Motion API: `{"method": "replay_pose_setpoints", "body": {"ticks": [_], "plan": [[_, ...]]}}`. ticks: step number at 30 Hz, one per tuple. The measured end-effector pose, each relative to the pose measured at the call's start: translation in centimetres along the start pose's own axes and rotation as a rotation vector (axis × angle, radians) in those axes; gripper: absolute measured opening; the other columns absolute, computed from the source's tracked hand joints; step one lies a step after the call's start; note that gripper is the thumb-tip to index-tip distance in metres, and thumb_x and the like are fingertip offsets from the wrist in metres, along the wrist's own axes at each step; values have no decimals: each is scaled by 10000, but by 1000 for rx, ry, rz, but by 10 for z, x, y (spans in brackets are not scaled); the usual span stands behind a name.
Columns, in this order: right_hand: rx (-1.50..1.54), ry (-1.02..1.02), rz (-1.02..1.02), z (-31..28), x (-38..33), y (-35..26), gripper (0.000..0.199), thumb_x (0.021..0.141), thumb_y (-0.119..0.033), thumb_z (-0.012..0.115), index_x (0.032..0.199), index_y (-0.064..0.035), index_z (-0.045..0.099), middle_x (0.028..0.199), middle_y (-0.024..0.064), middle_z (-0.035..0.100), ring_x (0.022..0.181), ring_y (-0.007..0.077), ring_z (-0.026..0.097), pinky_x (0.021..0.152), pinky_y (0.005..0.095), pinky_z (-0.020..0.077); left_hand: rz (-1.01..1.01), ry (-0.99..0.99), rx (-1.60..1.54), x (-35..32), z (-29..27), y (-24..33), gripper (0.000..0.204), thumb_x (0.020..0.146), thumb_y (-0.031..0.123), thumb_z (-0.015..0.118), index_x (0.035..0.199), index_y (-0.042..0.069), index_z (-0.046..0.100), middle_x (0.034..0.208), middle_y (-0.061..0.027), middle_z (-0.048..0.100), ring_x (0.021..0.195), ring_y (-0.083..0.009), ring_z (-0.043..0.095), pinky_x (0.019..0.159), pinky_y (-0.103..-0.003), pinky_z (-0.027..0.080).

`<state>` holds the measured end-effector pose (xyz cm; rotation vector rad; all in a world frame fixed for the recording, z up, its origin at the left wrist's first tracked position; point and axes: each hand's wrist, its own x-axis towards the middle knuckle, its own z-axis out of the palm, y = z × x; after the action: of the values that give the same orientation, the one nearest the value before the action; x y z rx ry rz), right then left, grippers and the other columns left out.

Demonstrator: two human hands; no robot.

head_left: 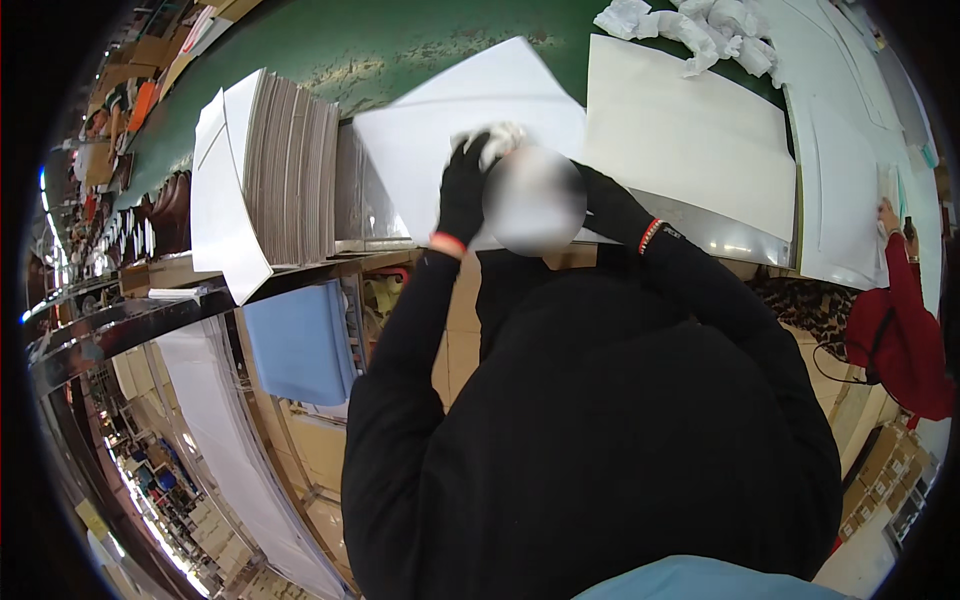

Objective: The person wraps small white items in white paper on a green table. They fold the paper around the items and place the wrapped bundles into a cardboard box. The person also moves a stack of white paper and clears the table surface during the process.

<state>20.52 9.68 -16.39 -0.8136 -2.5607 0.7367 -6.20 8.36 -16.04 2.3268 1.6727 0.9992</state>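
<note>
In front of me a large white sheet [410, 135] lies at a slant over a shiny metal plate [690, 215] on the green bench. My left hand [464, 190], in a black glove, is closed on a crumpled white cloth [508, 138] against the sheet. My right hand [615, 208], also gloved in black, reaches to the sheet's right part. A round blurred patch covers the space between both hands, so the right fingertips and part of the cloth are hidden. Just right of this hand rests a cream-white sheet [690, 125].
On the left stands a thick stack of boards [290, 170] with white sheets leaning on it. Crumpled white paper [700, 30] lies at the far right. Below the bench hangs a blue folded sheet [300, 340]. A person in a red sleeve [900, 340] works at the right.
</note>
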Motion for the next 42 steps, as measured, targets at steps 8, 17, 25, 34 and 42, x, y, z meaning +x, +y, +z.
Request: {"method": "replay_pose_setpoints", "body": {"ticks": [8, 17, 25, 34, 42], "plan": [[-30, 162, 51, 0, 37, -7, 202, 739, -224, 732, 897, -112, 673, 1156, 82, 576, 1094, 263, 513, 895, 380, 426, 151, -273, 338, 52, -11, -18, 576, 693, 208, 661, 1258, 275, 569, 1397, -106, 421, 1227, -350, 418, 917, -493, 380], [-61, 107, -103, 1, 37, -8, 124, 688, -139, 704, 804, -121, 662, 1058, 65, 598, 1014, 251, 536, 805, 377, 446, 87, -231, -21, 14, -14, -9, 378, 715, 32, 610, 1058, 175, 678, 1078, -73, 567, 1024, -283, 523, 823, -392, 451], [84, 103, 31, -6, 54, 5, 193, 808, -211, 656, 940, -71, 659, 915, 113, 630, 923, 277, 581, 786, 377, 474, 25, -322, -51, 1, -42, 41, 551, 783, 312, 722, 1262, 107, 544, 1170, -119, 596, 1050, -305, 578, 865, -402, 468], [13, 229, -143, -55, 59, -60, 250, 750, -97, 714, 974, -49, 612, 931, 113, 622, 890, 301, 596, 816, 382, 473, -327, -461, -319, -1, -41, -4, 284, 867, 287, 648, 979, 31, 700, 824, -141, 691, 778, -222, 671, 707, -328, 498], [13, 63, -187, 1, 55, -59, 720, 699, -142, 787, 1335, -82, 456, 1350, 165, 465, 1267, 335, 433, 1038, 419, 386, -46, -700, -458, 20, -18, -54, 254, 888, 259, 590, 891, 14, 655, 833, -160, 652, 805, -310, 629, 726, -379, 487]]}}
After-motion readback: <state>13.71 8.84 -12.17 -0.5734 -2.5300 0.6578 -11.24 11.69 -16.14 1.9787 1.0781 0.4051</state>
